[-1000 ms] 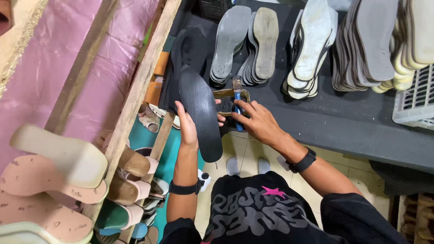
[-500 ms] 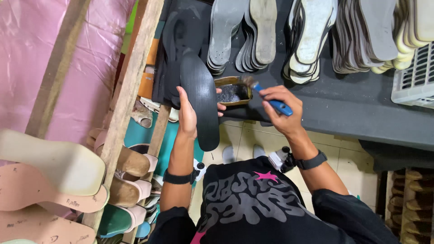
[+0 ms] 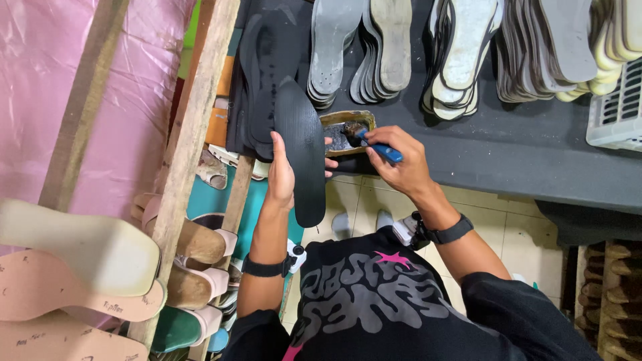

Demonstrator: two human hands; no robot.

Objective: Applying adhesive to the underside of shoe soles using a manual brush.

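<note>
My left hand (image 3: 282, 170) holds a long black shoe sole (image 3: 301, 150) upright by its edge, in front of the dark table. My right hand (image 3: 400, 159) grips a blue-handled brush (image 3: 376, 147), its bristles dipped in a small open tin (image 3: 344, 128) of dark glue on the table's front edge, right beside the sole. A pile of black soles (image 3: 257, 80) lies on the table just behind my left hand.
Stacks of grey and beige insoles (image 3: 394, 47) line the dark table (image 3: 521, 154). A white basket (image 3: 618, 107) sits at far right. A wooden rack (image 3: 194, 140) on the left holds sandals and heeled soles (image 3: 80, 254). Tiled floor lies below.
My right hand has brought the brush back down from above the table into the glue tin. The black sole stays held in my left hand, nearly unmoved.
</note>
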